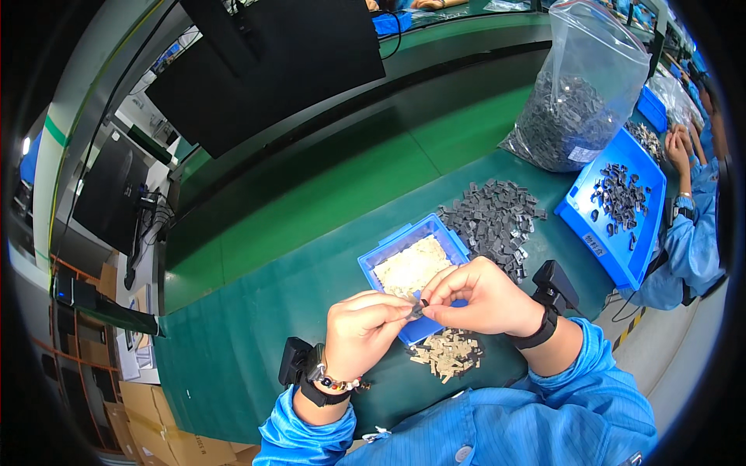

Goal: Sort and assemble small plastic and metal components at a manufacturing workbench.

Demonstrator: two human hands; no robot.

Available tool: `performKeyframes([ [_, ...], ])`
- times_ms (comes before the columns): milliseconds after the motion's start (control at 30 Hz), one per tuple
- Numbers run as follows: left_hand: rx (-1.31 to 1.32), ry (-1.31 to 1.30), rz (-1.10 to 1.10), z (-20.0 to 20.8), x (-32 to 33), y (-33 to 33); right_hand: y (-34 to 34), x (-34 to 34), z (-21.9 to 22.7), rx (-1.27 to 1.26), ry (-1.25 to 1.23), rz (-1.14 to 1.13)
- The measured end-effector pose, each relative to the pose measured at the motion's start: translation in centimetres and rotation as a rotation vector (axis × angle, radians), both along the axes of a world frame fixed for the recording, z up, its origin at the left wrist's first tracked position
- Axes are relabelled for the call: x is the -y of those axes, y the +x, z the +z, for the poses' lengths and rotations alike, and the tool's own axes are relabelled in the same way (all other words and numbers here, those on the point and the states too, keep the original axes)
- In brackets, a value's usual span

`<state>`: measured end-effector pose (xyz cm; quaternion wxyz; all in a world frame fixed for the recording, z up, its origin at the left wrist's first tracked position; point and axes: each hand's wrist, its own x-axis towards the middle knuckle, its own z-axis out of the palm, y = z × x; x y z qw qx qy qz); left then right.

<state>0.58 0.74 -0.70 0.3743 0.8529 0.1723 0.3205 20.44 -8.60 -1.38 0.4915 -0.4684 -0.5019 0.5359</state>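
I see a printed label [594,244] on the blue tray [631,273]. The white label [585,154] on the clear bag [561,116] is too small for me to read; dark print [207,448] marks a cardboard box [172,444].

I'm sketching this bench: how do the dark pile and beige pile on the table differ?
The dark pile is grey-black; the beige pile is pale tan. The dark pile spreads wider than the beige pile. The dark pile lies right of the blue bin, the beige pile nearer the person. Both lie loose on the green table.
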Motion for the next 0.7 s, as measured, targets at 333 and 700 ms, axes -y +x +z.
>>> performKeyframes([
  [333,-0.033,0.036,-0.025,0.3,-0.1,-0.3,-0.8,0.0,-0.7,0.018,0.097,-0.071],
  [700,0.108,0.182,-0.121,0.2,-0.5,0.7,-0.2,0.4,-0.5,-0.160,-0.012,-0.046],
])
